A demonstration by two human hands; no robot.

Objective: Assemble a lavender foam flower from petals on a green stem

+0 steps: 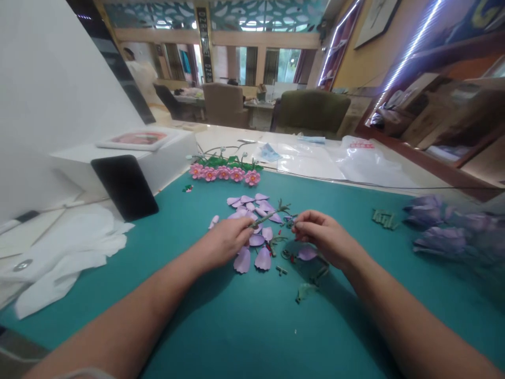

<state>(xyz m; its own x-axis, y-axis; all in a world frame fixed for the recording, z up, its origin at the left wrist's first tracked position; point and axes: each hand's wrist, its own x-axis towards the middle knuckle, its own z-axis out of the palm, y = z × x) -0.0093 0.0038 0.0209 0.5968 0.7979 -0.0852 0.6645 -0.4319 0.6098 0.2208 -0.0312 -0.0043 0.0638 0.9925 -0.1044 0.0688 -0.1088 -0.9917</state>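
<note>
My left hand (232, 237) is closed round a thin green flower stem (272, 213), whose branched tip points up and to the right. My right hand (321, 231) is in a pinch just right of that tip; a small dark piece seems to be at its fingertips, too small to name. Beneath and between both hands lie several loose lilac petals (262, 258). Small green, red and dark parts (281, 270) are scattered to their right, with one more lilac petal (306, 253) under my right hand.
Pink flowers (223, 173) with green leaves lie at the mat's far edge. Blurred purple flowers (440, 239) and green pieces (384, 218) rest on the right. A black tablet-like panel (125, 187) leans against a white box (169, 158) at left, by white plastic sheeting (79, 247).
</note>
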